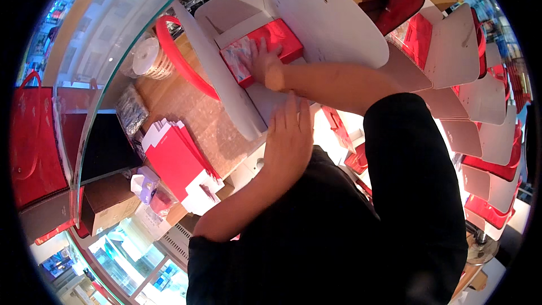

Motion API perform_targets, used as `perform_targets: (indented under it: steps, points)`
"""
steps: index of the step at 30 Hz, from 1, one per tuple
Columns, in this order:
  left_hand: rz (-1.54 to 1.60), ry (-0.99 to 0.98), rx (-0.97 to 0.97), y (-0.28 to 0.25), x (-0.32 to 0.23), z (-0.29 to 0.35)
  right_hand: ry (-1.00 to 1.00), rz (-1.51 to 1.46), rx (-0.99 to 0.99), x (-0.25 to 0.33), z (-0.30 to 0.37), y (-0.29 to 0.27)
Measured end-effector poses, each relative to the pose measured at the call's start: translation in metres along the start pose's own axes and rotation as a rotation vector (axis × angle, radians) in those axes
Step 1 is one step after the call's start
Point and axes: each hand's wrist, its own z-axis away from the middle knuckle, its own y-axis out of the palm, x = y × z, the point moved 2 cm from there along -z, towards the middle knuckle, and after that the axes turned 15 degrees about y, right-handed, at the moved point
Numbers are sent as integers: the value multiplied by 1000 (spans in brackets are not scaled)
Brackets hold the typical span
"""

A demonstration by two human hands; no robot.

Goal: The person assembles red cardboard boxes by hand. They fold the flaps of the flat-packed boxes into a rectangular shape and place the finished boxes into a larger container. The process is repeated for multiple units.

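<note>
A large white-lined gift box with its flaps raised stands on the wooden counter, a red handle curving out from its left side. Inside it lies a smaller red box with a pale patterned area on top. My right hand rests flat on that red box, fingers spread over its top face. Nearer to me, my left hand is raised beside the gift box's near end, its fingers stretched out and nothing seen in them. The fingertips come close to my right forearm.
Flat red-and-white cartons lie stacked at left, near a tissue pack. A roll of tape sits beyond them. A glass panel edges the counter. Several open red-and-white boxes line the right side.
</note>
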Motion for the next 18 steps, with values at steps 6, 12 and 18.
perform_targets:
  steps: [6,12,18]
  points:
    - [-10,-32,151,28,20,5,-34,-49,-10,1,-30,-13]
    - [91,50,101,35,29,10,-42,-88,-175,-8,-95,-13]
    - [33,49,23,33,26,12,-93,-220,-158,-7,-95,-7]
